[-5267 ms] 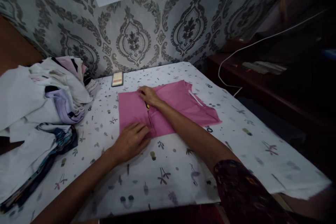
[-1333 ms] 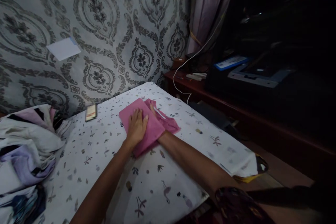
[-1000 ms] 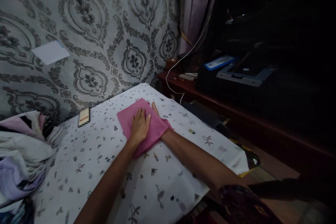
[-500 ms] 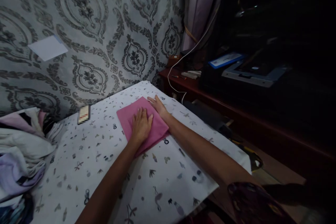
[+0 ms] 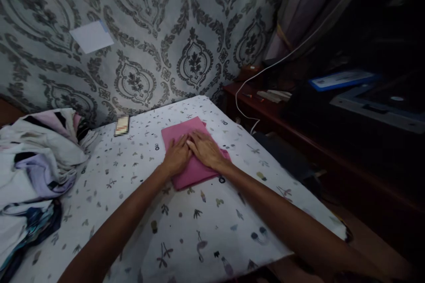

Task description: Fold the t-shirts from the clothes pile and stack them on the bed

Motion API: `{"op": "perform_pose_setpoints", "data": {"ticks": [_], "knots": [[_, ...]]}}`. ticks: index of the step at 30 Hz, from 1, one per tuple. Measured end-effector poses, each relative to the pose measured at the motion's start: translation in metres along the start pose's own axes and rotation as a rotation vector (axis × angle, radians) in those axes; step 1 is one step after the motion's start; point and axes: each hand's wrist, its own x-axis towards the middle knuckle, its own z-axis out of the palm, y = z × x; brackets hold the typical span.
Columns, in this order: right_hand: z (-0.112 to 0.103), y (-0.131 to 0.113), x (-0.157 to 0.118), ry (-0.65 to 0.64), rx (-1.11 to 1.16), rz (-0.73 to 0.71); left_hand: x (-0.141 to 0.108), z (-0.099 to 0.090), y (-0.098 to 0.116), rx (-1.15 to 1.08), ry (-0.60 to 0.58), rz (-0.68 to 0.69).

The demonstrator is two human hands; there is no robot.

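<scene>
A folded pink cloth [image 5: 195, 172] lies flat on the white patterned sheet [image 5: 186, 239] covering the table. Both hands rest on top of it, palms down. My left hand [image 5: 178, 155] is on its left half with the fingers stretched out. My right hand [image 5: 206, 150] lies flat beside it, fingers extended, the fingertips of the two hands meeting near the middle. A bit of the cloth's lower layer sticks out at the right, by my right wrist.
Crumpled clothes [image 5: 43, 154] are heaped at the left. A phone-like object [image 5: 121, 125] lies near the wall. To the right, a dark red shelf [image 5: 245, 97] carries small items, with a white cable [image 5: 237, 97] hanging over it. Paper [image 5: 92, 36] is on the wall.
My right hand has moved from the cloth's right edge onto its top, next to my left hand. The view has turned a little to the left.
</scene>
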Motion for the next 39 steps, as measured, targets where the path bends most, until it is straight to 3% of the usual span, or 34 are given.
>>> {"op": "perform_pose_setpoints", "data": {"ticks": [8, 11, 14, 17, 20, 22, 24, 28, 31, 33, 36, 39], "knots": [[0.001, 0.003, -0.002, -0.073, -0.172, -0.027, 0.036, 0.004, -0.083, -0.064, -0.057, -0.22], [0.003, 0.003, -0.001, -0.061, -0.2, -0.035, 0.055, 0.006, -0.102, -0.047, -0.046, -0.25], [0.005, 0.004, -0.002, -0.052, -0.217, -0.046, 0.068, 0.002, -0.107, -0.027, -0.027, -0.314], [0.004, 0.003, -0.002, -0.048, -0.217, -0.045, 0.075, -0.006, -0.096, 0.018, 0.065, -0.321], [0.002, 0.001, -0.002, -0.048, -0.203, -0.046, 0.083, -0.009, -0.072, -0.012, 0.193, -0.072], [0.001, 0.0, -0.003, -0.053, -0.181, -0.047, 0.091, -0.007, -0.055, -0.119, 0.155, 0.163], [0.0, -0.001, -0.005, -0.051, -0.154, -0.047, 0.104, -0.003, -0.043, -0.2, 0.055, 0.275], [-0.001, 0.003, -0.004, -0.044, -0.077, -0.046, 0.131, 0.003, -0.037, -0.146, -0.055, 0.173], [-0.002, 0.018, 0.004, -0.047, 0.126, -0.054, 0.135, 0.002, -0.037, -0.112, -0.058, 0.096], [-0.002, 0.032, 0.012, -0.002, 0.36, -0.001, 0.125, 0.001, -0.033, -0.131, -0.001, 0.036], [-0.001, 0.051, 0.02, 0.142, 0.771, 0.149, 0.091, 0.0, -0.017, -0.19, 0.052, -0.053], [-0.001, 0.058, 0.021, 0.186, 1.053, 0.24, 0.04, 0.0, 0.01, -0.209, -0.017, 0.034]]}}
